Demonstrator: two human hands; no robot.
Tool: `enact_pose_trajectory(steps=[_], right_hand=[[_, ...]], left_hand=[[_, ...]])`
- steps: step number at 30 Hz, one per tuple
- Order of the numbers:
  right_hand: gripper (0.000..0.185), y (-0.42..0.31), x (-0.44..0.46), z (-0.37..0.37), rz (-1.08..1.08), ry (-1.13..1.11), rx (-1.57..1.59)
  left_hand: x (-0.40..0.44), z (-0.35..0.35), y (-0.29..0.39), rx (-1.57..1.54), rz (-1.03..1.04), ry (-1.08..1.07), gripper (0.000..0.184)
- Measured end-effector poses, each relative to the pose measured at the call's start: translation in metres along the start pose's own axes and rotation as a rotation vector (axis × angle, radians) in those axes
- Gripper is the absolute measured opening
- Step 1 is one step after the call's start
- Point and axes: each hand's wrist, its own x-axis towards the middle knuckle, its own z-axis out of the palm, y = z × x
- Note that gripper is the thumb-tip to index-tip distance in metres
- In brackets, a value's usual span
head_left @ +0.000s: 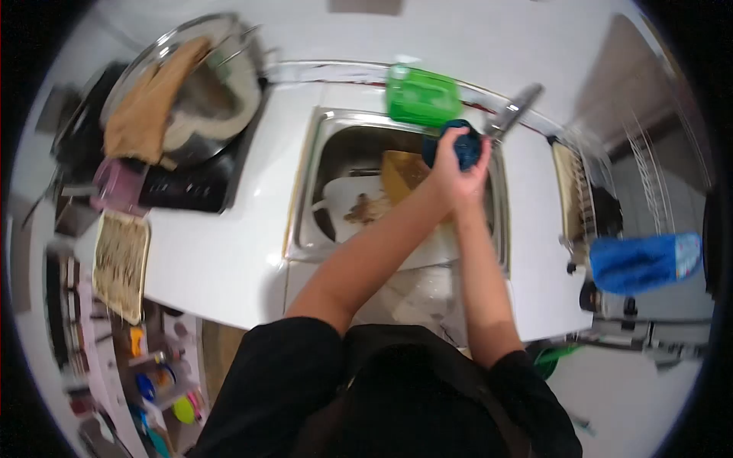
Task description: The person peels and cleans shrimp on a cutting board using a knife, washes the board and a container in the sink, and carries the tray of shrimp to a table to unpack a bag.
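Both of my hands are together over the right back part of the steel sink [304,229]. My left hand [450,172] and my right hand [479,172] are closed around a dark blue item [463,149], perhaps a cloth or scrubber; blur hides its exact kind. The faucet [519,111] is just to their right. Behind them stands a green plastic container [421,95]. In the sink lie a white board [347,191] with brown bits on it and a yellowish-brown object [401,172], partly hidden by my forearm.
A large metal pot [229,99] with a tan cloth [156,103] sits on a black cooktop [183,187] at the left. A pink cup [121,183] and a patterned mat [122,263] are nearby. At the right are a wire rack [584,191] and a blue cloth [637,263].
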Motion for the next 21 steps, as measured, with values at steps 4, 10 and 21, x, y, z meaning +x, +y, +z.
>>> enact_pose_trajectory(steps=[4,10,21], right_hand=[[0.023,-0.002,-0.045,0.023,0.159,-0.309,0.480],[0.015,-0.032,-0.013,-0.011,0.440,-0.797,0.388],[0.017,-0.074,-0.002,0.038,0.292,-0.986,-0.718]], left_hand=[[-0.010,-0.021,-0.007,-0.026,-0.069,-0.064,0.030],[-0.030,-0.021,0.029,0.027,-0.677,0.046,0.016],[-0.007,-0.013,0.048,1.204,-0.651,0.190,0.020]])
